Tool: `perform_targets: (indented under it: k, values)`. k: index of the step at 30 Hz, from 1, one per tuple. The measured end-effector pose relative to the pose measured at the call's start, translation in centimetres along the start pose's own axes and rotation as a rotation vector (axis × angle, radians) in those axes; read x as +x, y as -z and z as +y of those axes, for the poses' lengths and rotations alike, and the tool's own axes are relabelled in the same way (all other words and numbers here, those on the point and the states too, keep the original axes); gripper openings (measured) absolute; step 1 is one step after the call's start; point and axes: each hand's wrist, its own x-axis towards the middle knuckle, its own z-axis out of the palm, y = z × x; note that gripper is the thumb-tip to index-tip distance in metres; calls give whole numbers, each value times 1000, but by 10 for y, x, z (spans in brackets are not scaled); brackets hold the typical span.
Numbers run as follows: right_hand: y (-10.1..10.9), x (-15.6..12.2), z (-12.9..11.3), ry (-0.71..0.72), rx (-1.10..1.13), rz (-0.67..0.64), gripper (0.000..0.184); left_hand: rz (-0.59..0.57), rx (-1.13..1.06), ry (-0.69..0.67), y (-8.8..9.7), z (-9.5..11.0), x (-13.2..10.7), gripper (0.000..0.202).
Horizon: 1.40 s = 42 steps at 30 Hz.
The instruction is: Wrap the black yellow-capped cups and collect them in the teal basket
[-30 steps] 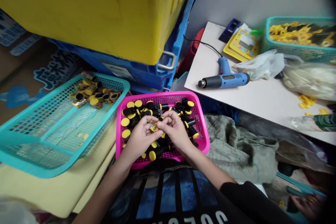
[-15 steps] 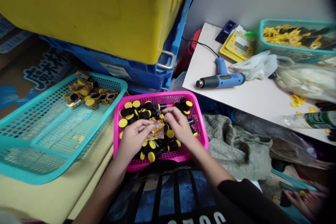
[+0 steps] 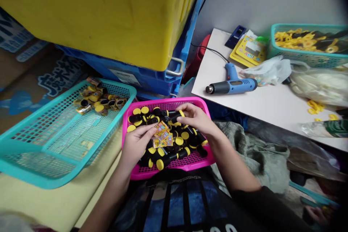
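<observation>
My left hand (image 3: 139,144) pinches a small orange printed label (image 3: 161,127) between thumb and fingers. More labels of the same print (image 3: 165,140) lie just beneath it on the pile. My right hand (image 3: 198,119) grips a small black cylinder with a yellow cap (image 3: 177,116), its fingers partly covering it. Both hands are over a pink basket (image 3: 210,157), which holds many similar black cylinders with yellow caps (image 3: 168,160).
At left stands a turquoise basket (image 3: 61,183) with wrapped pieces (image 3: 101,101). Yellow (image 3: 122,18) and blue crates (image 3: 146,79) rise ahead. On the white table (image 3: 261,110) lie a blue heat gun (image 3: 232,86), bags and a turquoise basket (image 3: 304,56). Another person's hand (image 3: 315,214) shows lower right.
My right hand has moved slightly right and now grips a black cylinder with a yellow cap. The left hand keeps the label, now a little apart from the right hand.
</observation>
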Motion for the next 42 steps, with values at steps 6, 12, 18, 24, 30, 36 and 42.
perform_targets:
  k: [6,12,18,24,30,36,42]
  values:
    - [-7,-18,-10,-13,368,52,57,-89,-37,30,-4,-5,1,34]
    - [-9,-17,-8,-120,273,-87,57,-117,-69,37,-6,-6,-1,36]
    - [-16,-19,-4,-161,165,-33,58,-159,-81,75,-11,2,-1,39]
    - [-45,-24,2,-118,334,116,65,-172,-248,135,-17,11,-9,48]
    - [-76,-26,10,-162,821,-42,75,-180,-441,152,-25,4,-12,40]
    - [-86,-23,16,-170,849,-54,76,-213,-541,198,-28,-1,-11,38]
    - [-79,-22,20,-206,805,-128,72,-233,-576,252,-27,-3,-12,42]
